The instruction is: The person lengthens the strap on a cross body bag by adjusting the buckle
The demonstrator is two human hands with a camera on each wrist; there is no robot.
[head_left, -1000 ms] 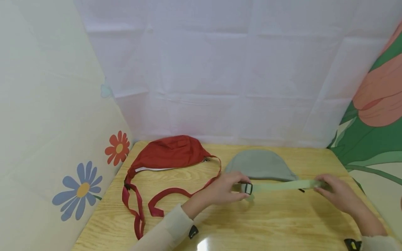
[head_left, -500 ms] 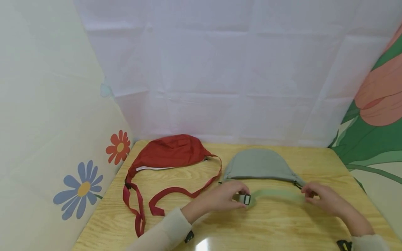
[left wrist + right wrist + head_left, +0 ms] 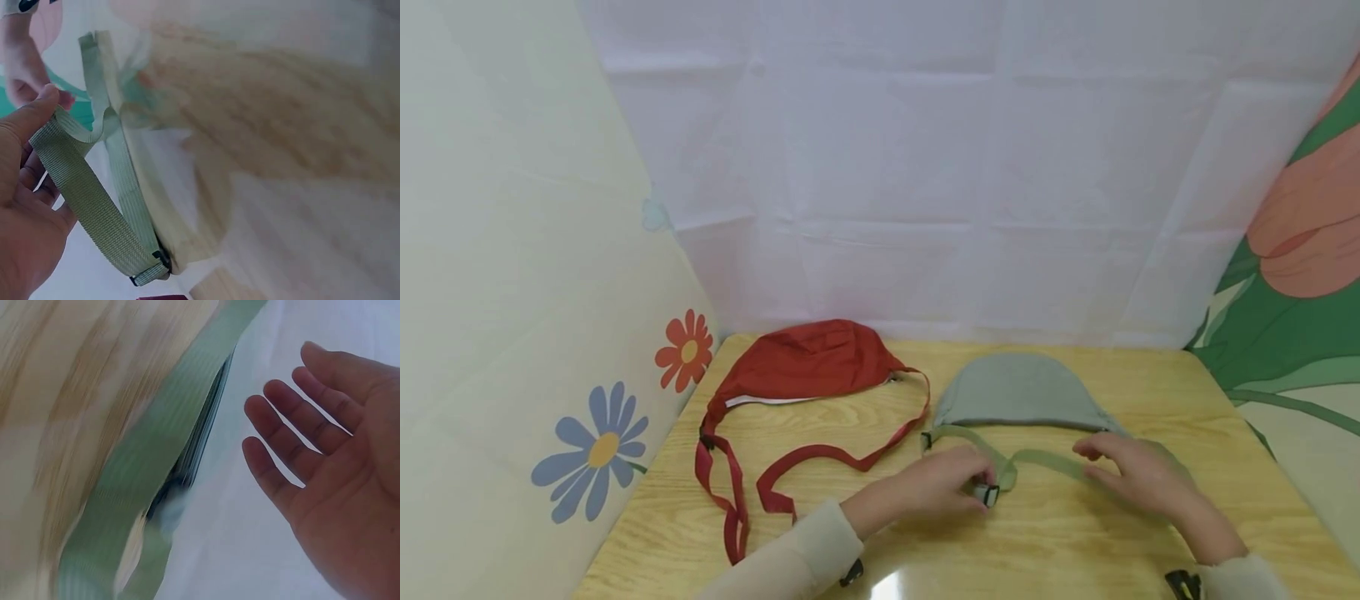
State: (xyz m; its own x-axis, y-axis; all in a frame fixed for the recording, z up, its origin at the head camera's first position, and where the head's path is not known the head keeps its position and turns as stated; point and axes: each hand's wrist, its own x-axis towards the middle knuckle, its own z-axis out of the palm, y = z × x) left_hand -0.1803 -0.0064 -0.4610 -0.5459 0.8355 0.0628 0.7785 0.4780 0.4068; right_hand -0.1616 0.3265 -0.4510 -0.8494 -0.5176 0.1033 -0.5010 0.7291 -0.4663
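A grey-green waist bag [image 3: 1018, 392] lies flat on the wooden table, its curved side toward the back. From it a pale green strap [image 3: 1052, 461] runs loosely across in front. My left hand [image 3: 943, 487] pinches that strap between thumb and fingers, with a dark-edged buckle [image 3: 988, 495] showing at the fingertips. In the left wrist view a looped length of strap [image 3: 87, 194] hangs from the grip down to a black slider [image 3: 150, 269]. Beside the bag's right corner my right hand [image 3: 1138, 475] hovers over the strap; its wrist view shows spread, relaxed fingers [image 3: 281, 447] holding nothing.
A red waist bag [image 3: 820, 367] rests at the back left of the table [image 3: 1045, 550]. Its red strap [image 3: 820, 454] trails forward and toward my left forearm. A white cloth [image 3: 880, 167] hangs behind, with flower-printed panels [image 3: 602, 450] at the sides.
My right hand has let go of the strap's right part and moved left toward my left hand. The strap has gone from taut to slack. My left hand has lowered slightly, still gripping.
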